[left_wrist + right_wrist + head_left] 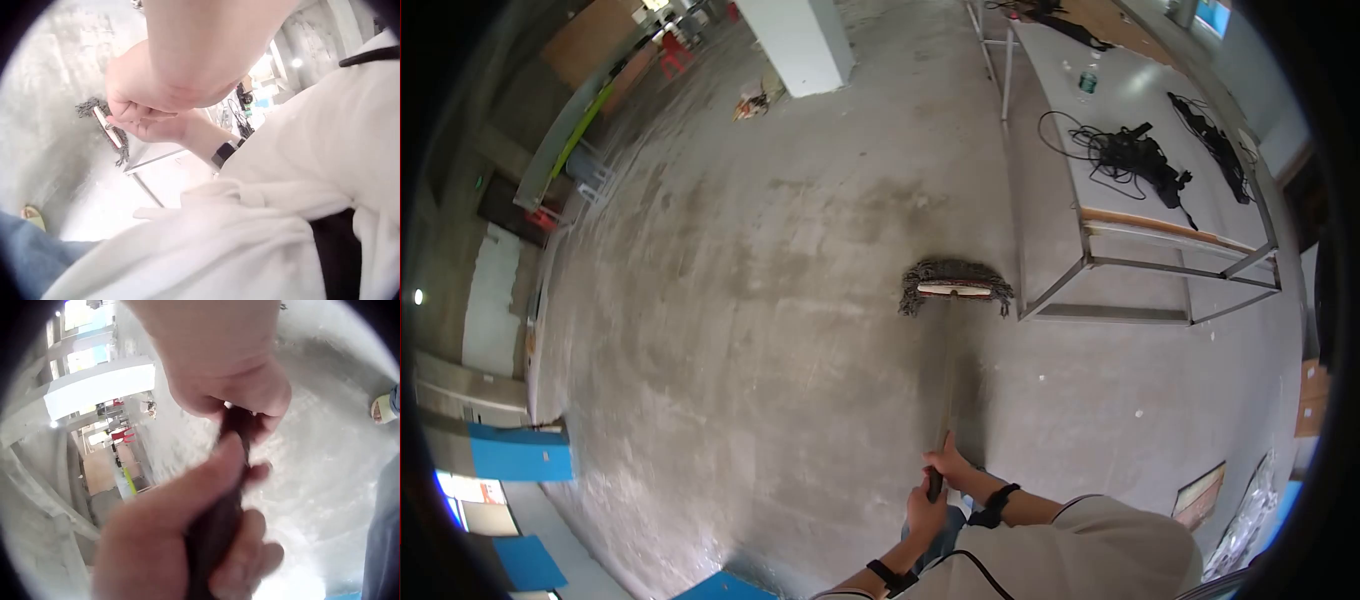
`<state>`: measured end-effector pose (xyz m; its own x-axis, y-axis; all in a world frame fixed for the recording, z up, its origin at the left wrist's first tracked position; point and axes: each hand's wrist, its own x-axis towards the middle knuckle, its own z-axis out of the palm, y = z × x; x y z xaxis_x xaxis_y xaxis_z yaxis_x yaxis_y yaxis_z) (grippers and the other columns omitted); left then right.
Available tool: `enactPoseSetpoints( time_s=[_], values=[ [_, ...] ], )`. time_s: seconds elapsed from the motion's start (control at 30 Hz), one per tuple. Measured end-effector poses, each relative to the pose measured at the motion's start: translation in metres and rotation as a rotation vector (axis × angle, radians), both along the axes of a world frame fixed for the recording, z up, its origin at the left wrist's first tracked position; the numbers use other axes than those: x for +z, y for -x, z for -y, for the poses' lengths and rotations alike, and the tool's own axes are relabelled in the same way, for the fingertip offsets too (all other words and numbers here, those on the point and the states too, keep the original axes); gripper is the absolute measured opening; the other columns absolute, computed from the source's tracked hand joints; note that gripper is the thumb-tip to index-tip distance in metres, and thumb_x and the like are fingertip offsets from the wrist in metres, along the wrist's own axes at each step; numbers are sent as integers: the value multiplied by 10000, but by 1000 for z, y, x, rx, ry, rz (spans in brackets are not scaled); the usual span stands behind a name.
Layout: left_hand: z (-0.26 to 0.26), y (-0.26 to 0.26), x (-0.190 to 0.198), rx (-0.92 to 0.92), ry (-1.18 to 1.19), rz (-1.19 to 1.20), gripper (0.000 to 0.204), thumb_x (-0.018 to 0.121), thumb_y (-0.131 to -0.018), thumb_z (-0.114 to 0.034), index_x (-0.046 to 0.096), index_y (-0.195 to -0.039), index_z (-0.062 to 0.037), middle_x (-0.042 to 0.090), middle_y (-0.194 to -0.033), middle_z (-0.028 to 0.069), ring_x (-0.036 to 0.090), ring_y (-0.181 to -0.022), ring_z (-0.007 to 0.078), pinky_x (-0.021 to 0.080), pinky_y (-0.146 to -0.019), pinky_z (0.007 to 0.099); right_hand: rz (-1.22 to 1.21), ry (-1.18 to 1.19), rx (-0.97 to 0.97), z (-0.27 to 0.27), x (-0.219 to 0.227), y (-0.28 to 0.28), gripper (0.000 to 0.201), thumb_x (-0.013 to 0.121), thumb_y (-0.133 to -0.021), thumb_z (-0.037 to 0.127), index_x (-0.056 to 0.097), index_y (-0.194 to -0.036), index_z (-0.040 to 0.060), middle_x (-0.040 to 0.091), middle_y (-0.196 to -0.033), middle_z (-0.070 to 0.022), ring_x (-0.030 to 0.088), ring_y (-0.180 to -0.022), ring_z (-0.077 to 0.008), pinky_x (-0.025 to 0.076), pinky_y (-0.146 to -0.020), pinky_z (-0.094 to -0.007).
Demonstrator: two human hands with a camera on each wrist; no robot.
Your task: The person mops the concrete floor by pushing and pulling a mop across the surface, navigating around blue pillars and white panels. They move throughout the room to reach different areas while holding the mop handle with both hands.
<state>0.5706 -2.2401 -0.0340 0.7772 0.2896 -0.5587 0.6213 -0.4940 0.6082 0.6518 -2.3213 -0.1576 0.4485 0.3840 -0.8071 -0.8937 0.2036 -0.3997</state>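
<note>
A mop with a dark grey string head point(956, 270) and a pale bar across it lies on the concrete floor ahead. Its thin handle point(948, 375) runs back toward the body. My left hand point(924, 512) grips the dark end of the handle point(215, 528), with the thumb laid along it. Farther down the shaft, my right hand point(949, 463) curls round the handle, close in front of the left. Both hands overlap in the left wrist view, where the mop head point(107, 128) shows beyond them. Each wrist wears a black band.
A metal-framed table point(1150, 215) stands to the right of the mop, its leg close to the mop head. Black cables point(1135, 160) and a small bottle point(1088, 78) are on it. A white pillar point(805, 45) rises ahead, with litter point(752, 104) near its base.
</note>
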Motion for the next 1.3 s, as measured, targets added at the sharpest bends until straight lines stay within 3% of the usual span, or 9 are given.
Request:
enactPoseSetpoints(
  time_s=[0.2,0.37,0.47,0.8,1.1,1.13,1.2,1.23,1.3],
  values=[
    [9,-102,-25,193,125,28,380,696,-764,-174,655,-1108,-16,679,-948,163,657,-858,284,492,-771,395,73,141,-206,-12,6,-106,531,551,-903,33,240,-1303,194,458,-644,-68,519,-439,-193,461,-384,-365],
    [40,-211,-58,713,662,-240,386,720,-791,-196,603,-1127,-49,625,-920,38,597,-760,208,479,-703,347,195,237,-115,18,-43,-214,432,505,-965,173,239,-1304,188,464,-680,-83,495,-420,-189,457,-371,-350],
    [41,-285,-78,675,1039,-515,284,711,-830,-240,575,-1031,-93,560,-825,15,548,-684,168,444,-628,305,113,209,-33,39,-38,-299,362,496,-969,203,254,-1239,184,440,-703,-87,481,-417,-185,435,-345,-334],
    [7,-463,-81,369,991,-292,142,639,-855,-190,544,-840,-86,475,-707,-12,470,-594,110,375,-519,305,213,329,44,7,-14,-479,379,500,-938,154,238,-1211,123,448,-722,-117,497,-425,-213,417,-331,-373],
    [25,-650,-81,456,1004,-474,140,640,-855,-186,559,-963,-151,483,-733,-26,490,-640,113,415,-572,315,259,377,106,27,-64,-659,560,446,-921,76,95,-1350,150,470,-684,-147,533,-453,-245,432,-341,-387],
    [28,-675,-82,505,995,-520,143,647,-861,-193,563,-974,-174,487,-747,-32,497,-666,113,423,-593,329,250,369,96,53,-144,-678,560,446,-921,76,95,-1350,150,470,-684,-147,533,-453,-245,432,-341,-387],
    [39,-731,-117,502,1071,-531,136,653,-867,-205,564,-969,-187,488,-755,-37,498,-686,109,423,-610,337,1496,671,225,59,-297,-706,578,425,-926,82,56,-1370,119,528,-732,-185,562,-482,-247,463,-378,-401],
    [45,-746,-130,509,1154,-553,130,659,-873,-216,566,-963,-200,488,-764,-43,500,-707,104,424,-627,346,1469,673,213,63,-275,-740,578,424,-926,82,56,-1370,119,528,-732,-185,562,-482,-247,463,-378,-401],
    [57,-803,-108,560,1113,-577,110,660,-876,-196,559,-876,-155,488,-688,-40,507,-634,111,420,-544,302,353,447,357,70,-223,-799,606,412,-927,87,25,-1391,46,568,-760,-210,584,-505,-249,493,-426,-418]
  ],
)
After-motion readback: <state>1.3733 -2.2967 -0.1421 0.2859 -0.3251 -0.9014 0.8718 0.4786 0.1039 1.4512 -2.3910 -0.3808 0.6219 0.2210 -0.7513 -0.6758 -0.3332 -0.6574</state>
